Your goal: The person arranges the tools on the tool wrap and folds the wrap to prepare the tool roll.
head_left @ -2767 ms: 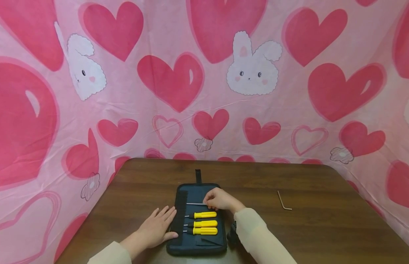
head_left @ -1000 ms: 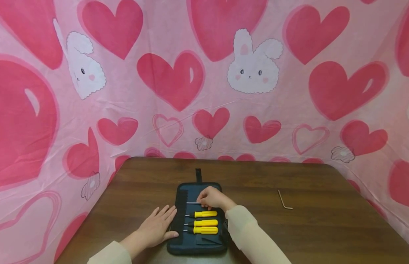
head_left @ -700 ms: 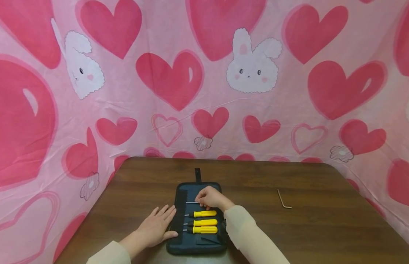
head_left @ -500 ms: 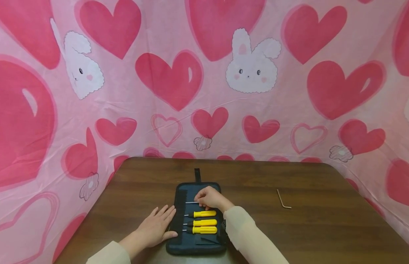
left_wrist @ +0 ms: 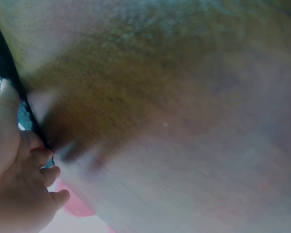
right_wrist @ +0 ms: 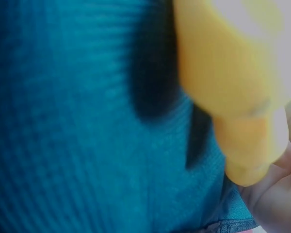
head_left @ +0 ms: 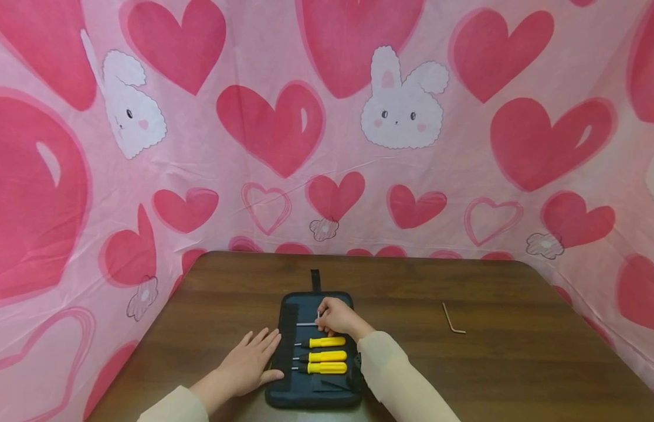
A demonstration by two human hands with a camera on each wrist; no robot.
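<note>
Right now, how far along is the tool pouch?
Looks done: three yellow screwdrivers lie in the pouch, shafts reaching its black strip. In hand: the right hand pinches a metal rod with its end at the strip, while the left hand rests on the pouch's edge. Probably remaining: the L-shaped key, lying out on the table.

i could steer a hand over the brown wood-grain table between the person's right hand and the thin l-shaped metal key. on the dark blue fabric pouch, that hand and its slim grey metal rod block the far part, 3 yellow-handled screwdrivers the middle; the left hand bars the left edge.
</note>
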